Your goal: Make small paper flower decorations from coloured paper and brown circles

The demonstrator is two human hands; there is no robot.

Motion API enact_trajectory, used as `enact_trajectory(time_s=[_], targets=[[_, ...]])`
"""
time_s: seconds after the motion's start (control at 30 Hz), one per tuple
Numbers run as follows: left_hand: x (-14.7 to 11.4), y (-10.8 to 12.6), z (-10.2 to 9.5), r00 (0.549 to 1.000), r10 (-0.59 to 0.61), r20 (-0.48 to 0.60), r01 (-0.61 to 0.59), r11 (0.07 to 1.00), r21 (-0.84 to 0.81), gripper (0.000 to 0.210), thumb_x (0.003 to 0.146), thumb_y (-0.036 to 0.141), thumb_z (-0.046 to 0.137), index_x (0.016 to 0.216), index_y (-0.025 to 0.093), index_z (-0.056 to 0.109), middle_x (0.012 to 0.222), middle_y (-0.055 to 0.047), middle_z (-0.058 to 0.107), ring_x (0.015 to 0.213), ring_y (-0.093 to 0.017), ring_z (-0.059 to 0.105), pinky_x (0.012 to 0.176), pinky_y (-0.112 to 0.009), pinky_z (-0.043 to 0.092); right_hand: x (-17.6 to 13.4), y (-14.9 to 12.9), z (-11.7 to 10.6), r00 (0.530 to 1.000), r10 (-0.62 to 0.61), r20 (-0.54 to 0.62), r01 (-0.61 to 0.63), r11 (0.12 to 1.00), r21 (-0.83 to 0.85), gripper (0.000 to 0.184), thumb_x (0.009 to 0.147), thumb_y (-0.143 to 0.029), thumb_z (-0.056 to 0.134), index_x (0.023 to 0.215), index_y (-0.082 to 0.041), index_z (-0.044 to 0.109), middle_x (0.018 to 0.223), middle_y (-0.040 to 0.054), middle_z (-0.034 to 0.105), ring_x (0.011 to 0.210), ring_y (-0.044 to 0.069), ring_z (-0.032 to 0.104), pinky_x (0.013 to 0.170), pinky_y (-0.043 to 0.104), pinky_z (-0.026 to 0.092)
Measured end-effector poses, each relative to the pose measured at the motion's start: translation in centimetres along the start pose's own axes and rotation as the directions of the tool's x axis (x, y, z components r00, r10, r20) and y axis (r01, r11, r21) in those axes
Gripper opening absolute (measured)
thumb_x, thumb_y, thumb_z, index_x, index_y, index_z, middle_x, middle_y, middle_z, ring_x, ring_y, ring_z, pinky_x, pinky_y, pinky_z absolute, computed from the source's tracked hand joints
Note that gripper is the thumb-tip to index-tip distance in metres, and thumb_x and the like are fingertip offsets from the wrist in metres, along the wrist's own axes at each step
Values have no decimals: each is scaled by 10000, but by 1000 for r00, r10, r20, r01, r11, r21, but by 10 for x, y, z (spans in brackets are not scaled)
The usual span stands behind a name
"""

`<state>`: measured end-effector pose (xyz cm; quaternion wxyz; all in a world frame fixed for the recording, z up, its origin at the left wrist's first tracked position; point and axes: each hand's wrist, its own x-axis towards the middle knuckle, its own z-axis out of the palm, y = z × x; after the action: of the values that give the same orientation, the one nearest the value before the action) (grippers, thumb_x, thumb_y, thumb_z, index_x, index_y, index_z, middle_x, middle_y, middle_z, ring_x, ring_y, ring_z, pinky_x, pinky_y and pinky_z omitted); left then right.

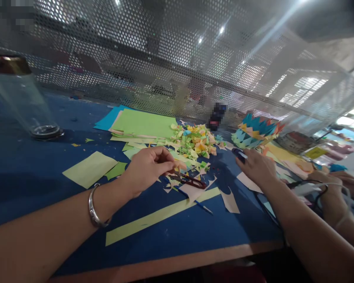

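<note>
Small scrap of peach-orange paper (181, 165): mid-scene, pinched at its left end, irregular outline, partly covered. Dark-red-handled metal scissors (195, 182): just to the near side of the scrap, lying flat, dark blades toward the left, handle toward the right and slightly nearer; blade gap too blurred to read. Small dark-blue rounded object with a whitish stripe (237, 153): right of both, well apart from the scissors, slanting far-left to near-right, near-right end covered; type unclear.
</note>
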<state>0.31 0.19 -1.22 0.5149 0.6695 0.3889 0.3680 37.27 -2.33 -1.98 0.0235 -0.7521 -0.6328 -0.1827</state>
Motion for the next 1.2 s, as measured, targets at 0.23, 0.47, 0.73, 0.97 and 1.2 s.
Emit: enact_trajectory(time_s=[0.23,0.47,0.73,0.97,1.2], targets=[[4,1,0,997,-72,-3,71,989,-127,101,785,224,680,779,162,600,728,-48,699,593,-92,622,504,-188,429,13,-3,4,988,-8,154,20,997,-75,308,853,-420,585,881,-129,681,905,170,688,841,296,652,644,337,404],[3,-1,2,1000,-25,-1,25,998,-60,123,777,253,703,786,162,620,720,-47,710,669,-125,682,574,-200,495,-10,-72,-62,973,-227,32,208,933,294,243,898,-371,544,1010,-212,690,891,51,705,749,184,637,661,287,419],[1,0,4,1000,-9,-13,7,989,-148,132,760,245,723,768,161,623,693,-20,689,698,-131,704,654,-216,534,-23,-151,-84,909,-409,-76,364,694,621,229,924,-375,565,850,-188,676,699,-1,622,601,115,502,552,260,332],[-1,3,4,996,-82,19,84,974,-210,158,762,280,736,791,165,631,722,-13,691,675,-125,690,657,-228,544,-22,-155,-65,906,-369,-209,392,541,744,230,923,-347,583,774,-175,618,661,-24,547,575,91,439,537,247,313],[7,-9,-3,997,2,79,-10,995,99,213,806,384,680,858,178,674,700,2,623,579,-99,556,528,-204,444,-21,-157,-47,894,-412,-177,374,468,801,232,939,-347,553,799,-176,624,685,-18,541,597,96,449,537,241,313]])
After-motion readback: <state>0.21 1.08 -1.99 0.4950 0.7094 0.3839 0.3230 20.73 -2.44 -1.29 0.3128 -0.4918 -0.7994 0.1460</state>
